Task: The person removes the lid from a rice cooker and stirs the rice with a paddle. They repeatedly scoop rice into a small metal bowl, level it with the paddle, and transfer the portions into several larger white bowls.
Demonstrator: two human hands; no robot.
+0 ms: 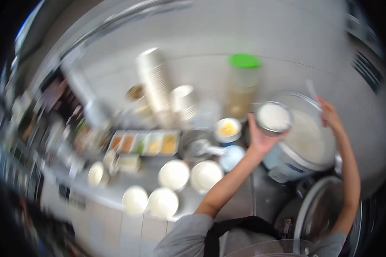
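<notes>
My left hand (263,139) is closed around a small round metal bowl (291,117), held near the left rim of a big round pot (284,145). White, rice-like food (274,116) fills the bowl. Similar white food (306,137) lies inside the pot; blur hides its grain. At the pot's far right rim, my right hand (328,112) grips a white paddle-like utensil (312,90), one end of which sticks up past the fingers. The utensil's other end cannot be made out.
Several white bowls (174,174) stand on the metal counter. Behind them are a tray of toppings (152,142), stacked paper cups (155,81), a green-lidded container (244,79) and a bowl with yellow food (227,129). A round metal lid or vessel (317,210) sits at lower right.
</notes>
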